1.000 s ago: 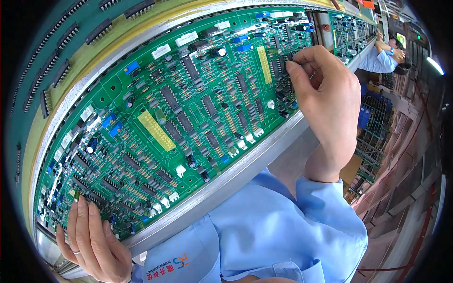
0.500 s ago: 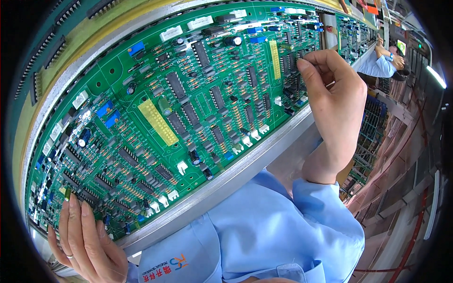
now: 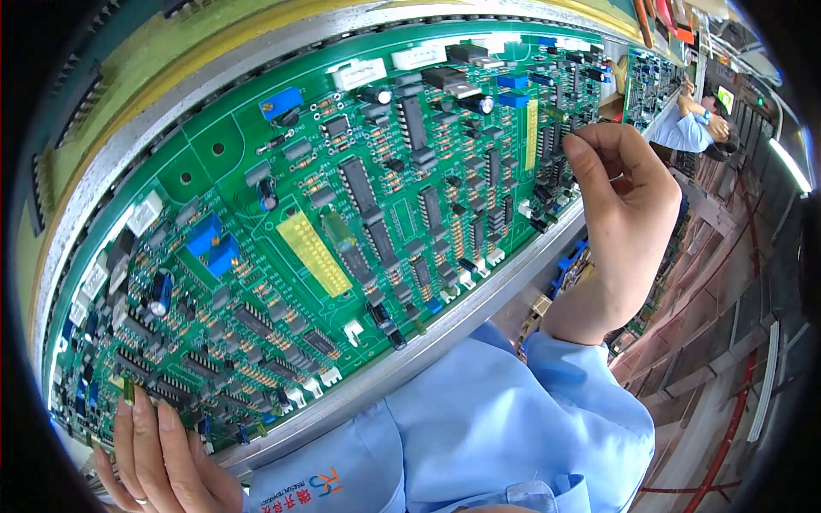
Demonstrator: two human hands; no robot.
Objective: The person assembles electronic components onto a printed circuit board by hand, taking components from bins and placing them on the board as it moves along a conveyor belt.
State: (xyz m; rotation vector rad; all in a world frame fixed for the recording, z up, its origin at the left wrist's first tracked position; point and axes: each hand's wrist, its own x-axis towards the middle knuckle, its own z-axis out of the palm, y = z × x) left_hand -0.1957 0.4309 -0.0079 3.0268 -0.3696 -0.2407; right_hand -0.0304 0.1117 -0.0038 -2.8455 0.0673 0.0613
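Note:
A long green circuit board point(image 3: 235, 184) fills most of the view, crowded with chips, resistors, capacitors and white connectors. At the lower left, my left hand point(image 3: 175, 457) lies with fingers stretched out over the board's near end. Its fingertips come up to a small green cylindrical component point(image 3: 129, 392). Over the board's right end, my right hand point(image 3: 629, 197) is closed, thumb and index finger pinched together beside a row of black chips point(image 3: 554, 147). Whatever sits in that pinch is too small or hidden to make out. Two yellow strips, one wide point(image 3: 313, 254) and one narrow point(image 3: 531, 141), are mounted between the hands.
A metal rail point(image 3: 466, 315) runs along the board's near edge. Beyond the far edge lie a yellow-edged rail point(image 3: 256, 53) and another board with black chips. Further right, more populated boards point(image 3: 646, 90) continue the line, where another person in blue point(image 3: 684, 128) works.
The whole view has shifted, and the board appears larger, slightly lower and further right. Both hands keep about the same places on the board, the right one still pinched.

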